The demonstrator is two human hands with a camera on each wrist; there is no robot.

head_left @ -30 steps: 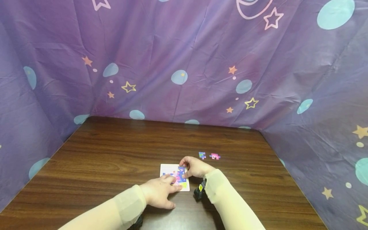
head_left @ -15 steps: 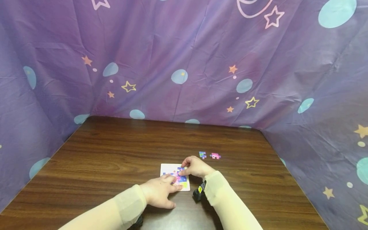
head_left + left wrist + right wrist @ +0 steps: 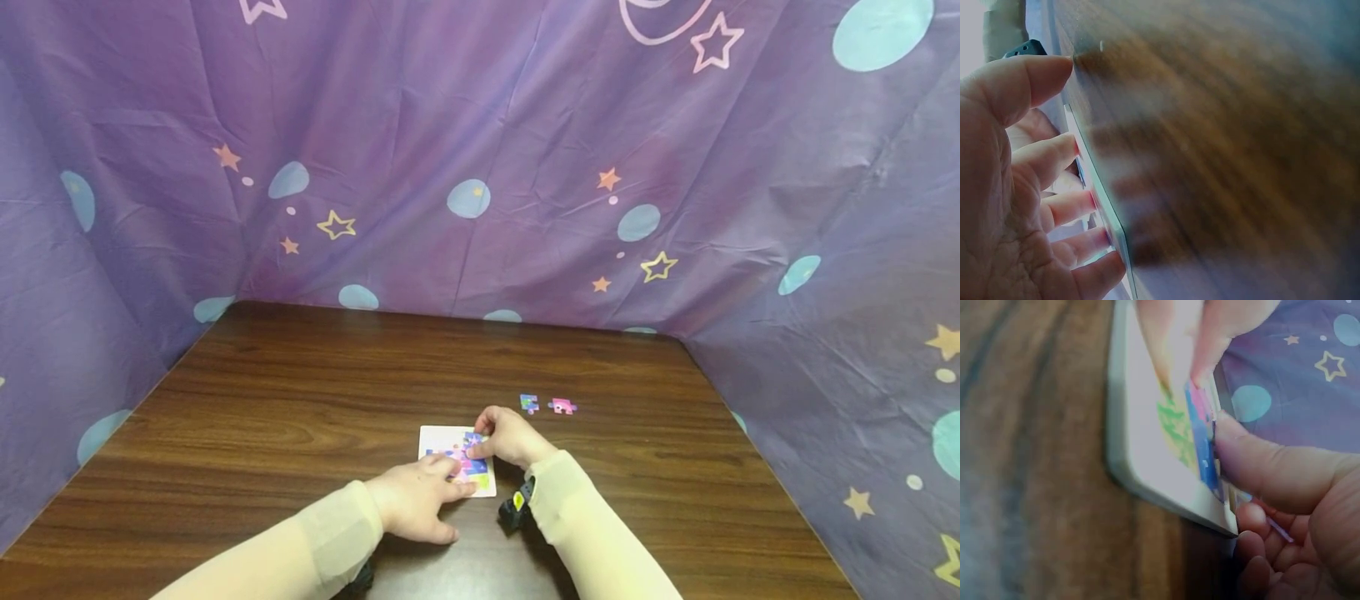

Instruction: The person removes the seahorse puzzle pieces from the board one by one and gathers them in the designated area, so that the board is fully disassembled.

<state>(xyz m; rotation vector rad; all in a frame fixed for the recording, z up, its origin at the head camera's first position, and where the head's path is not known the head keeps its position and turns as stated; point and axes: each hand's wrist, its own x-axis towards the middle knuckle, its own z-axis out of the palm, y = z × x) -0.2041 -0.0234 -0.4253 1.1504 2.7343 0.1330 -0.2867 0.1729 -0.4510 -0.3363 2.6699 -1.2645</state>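
Observation:
A small white jigsaw board (image 3: pixel 435 435) lies on the table with pink, blue and yellow pieces in it. My left hand (image 3: pixel 415 502) rests on its left and near part, fingers spread and pressing lightly down. In the left wrist view, those fingertips touch the board (image 3: pixel 1105 199) while the thumb stays off it. At the board's far right corner, my right hand (image 3: pixel 512 438) pinches a blue-purple puzzle piece (image 3: pixel 472 438) between thumb and fingers. The right wrist view shows the thumb (image 3: pixel 1266 465) against the pieces; the held piece is mostly hidden there.
Two loose puzzle pieces lie beyond the right hand: a blue-green one (image 3: pixel 528 403) and a pink one (image 3: pixel 562 407). A brown wooden table (image 3: pixel 300 375) carries everything. Purple patterned cloth (image 3: pixel 405 167) hangs behind and at both sides.
My right thumb has shifted slightly up and left over the board's far right corner, and the piece there has moved a little. The left hand has stayed put.

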